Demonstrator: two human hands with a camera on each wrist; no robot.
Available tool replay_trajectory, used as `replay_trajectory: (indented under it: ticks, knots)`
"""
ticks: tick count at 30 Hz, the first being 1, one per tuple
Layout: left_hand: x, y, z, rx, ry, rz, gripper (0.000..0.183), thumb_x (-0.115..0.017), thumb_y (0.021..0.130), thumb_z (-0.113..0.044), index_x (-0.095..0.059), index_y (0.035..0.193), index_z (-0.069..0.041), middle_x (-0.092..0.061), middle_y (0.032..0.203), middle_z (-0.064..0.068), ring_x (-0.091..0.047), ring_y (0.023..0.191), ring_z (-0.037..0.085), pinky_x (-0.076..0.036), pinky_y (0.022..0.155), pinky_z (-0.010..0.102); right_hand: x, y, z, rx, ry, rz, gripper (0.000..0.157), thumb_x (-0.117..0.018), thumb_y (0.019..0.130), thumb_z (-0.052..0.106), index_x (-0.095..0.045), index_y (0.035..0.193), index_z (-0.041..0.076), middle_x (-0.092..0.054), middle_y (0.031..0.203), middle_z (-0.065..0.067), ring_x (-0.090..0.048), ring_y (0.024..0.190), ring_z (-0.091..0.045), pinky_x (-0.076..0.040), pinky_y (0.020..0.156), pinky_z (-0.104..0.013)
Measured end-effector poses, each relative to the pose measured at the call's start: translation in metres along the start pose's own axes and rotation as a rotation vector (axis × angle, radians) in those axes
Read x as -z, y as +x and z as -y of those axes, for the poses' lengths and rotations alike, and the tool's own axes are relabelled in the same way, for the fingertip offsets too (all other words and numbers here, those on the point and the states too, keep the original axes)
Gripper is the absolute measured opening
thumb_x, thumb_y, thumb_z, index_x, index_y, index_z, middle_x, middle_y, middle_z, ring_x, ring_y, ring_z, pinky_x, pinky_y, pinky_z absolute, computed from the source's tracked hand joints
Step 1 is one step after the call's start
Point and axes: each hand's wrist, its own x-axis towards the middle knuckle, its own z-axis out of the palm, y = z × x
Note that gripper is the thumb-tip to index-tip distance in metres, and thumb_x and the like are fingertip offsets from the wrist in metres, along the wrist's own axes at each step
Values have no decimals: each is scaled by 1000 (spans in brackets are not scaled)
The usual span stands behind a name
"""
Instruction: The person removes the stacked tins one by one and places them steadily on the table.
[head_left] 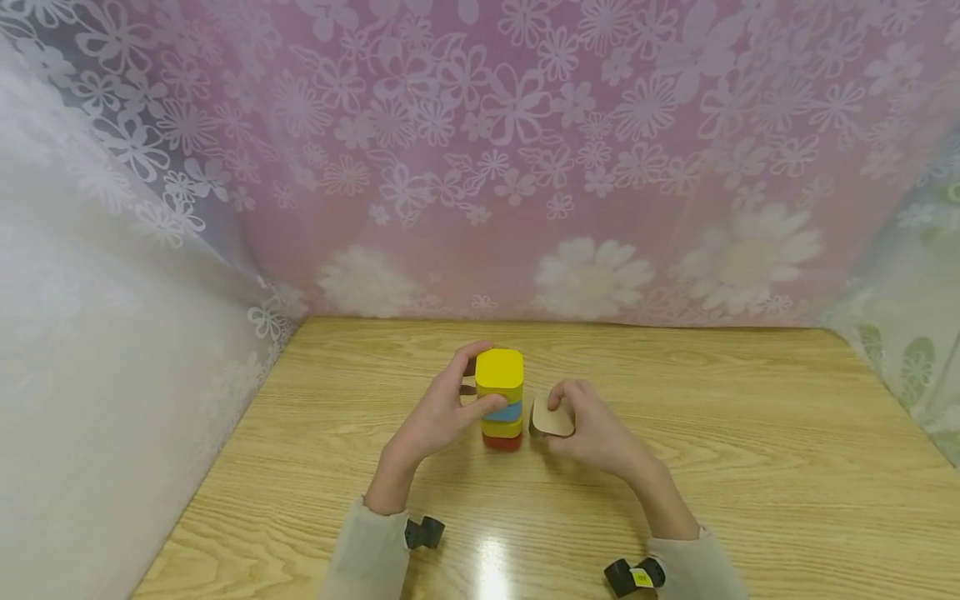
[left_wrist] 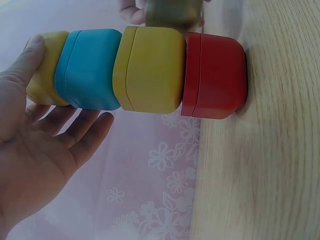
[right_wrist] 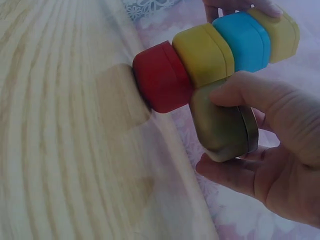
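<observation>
Four small rounded-square lidded tins form an upright stack: a red tin (left_wrist: 217, 75) at the bottom, a yellow tin (left_wrist: 150, 70) above it, then a blue tin (left_wrist: 92, 69) and another yellow tin (head_left: 499, 368) on top. My left hand (head_left: 441, 410) holds the top yellow tin, thumb on its near side and fingers round the far side. Just right of the stack, my right hand (head_left: 597, 432) grips a gold tin (right_wrist: 217, 122) between thumb and fingers. In the right wrist view the gold tin hangs above the table and overlaps the lower yellow tin.
The stack stands on a light wood-grain table (head_left: 750, 467). A pink floral sheet (head_left: 480, 167) hangs along the back edge, with a pale sheet (head_left: 112, 333) on the left and another (head_left: 911, 333) on the right. Small black cameras sit at both wrists.
</observation>
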Motion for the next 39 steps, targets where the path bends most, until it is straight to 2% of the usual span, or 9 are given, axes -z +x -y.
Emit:
replay_trajectory:
  ticks: [6, 11, 16, 22, 39]
  knots:
    - [0, 0, 1, -9, 4, -5, 72, -70, 94, -26, -29, 153, -17, -54, 131, 2, -51, 119, 18, -46, 100, 43, -3, 2, -4, -2, -55, 21, 41, -81, 76, 6, -50, 102, 14, -47, 113, -15, -50, 93, -28, -46, 72, -32]
    - [0, 0, 2, -9, 0, -3, 72, -70, 94, -25, -29, 152, -17, -54, 131, 2, -51, 119, 18, -46, 99, 42, -6, 2, -7, -2, -87, 32, 41, -82, 77, 9, -50, 101, 14, -48, 112, -13, -51, 97, -28, -47, 80, -39]
    - [0, 0, 2, -1, -7, -2, 71, -70, 94, -23, -30, 152, -17, -54, 131, 4, -51, 119, 18, -45, 100, 42, -8, 1, -9, 3, -99, 47, 40, -81, 77, 10, -51, 103, 13, -47, 110, -11, -49, 100, -28, -45, 88, -45]
    - [-1, 0, 2, 5, -11, 0, 70, -70, 94, -22, -30, 152, -17, -54, 131, 4, -51, 119, 19, -45, 100, 43, -9, 0, -9, 4, -105, 58, 39, -81, 78, 10, -51, 102, 13, -48, 112, -11, -50, 102, -29, -46, 91, -49]
    - [0, 1, 0, -8, 9, 2, 72, -70, 94, -23, -29, 152, -16, -54, 130, 4, -51, 118, 19, -46, 100, 44, -11, 2, -17, 3, -77, 78, 40, -82, 79, 10, -51, 104, 13, -47, 104, -8, -46, 86, -21, -42, 78, -38]
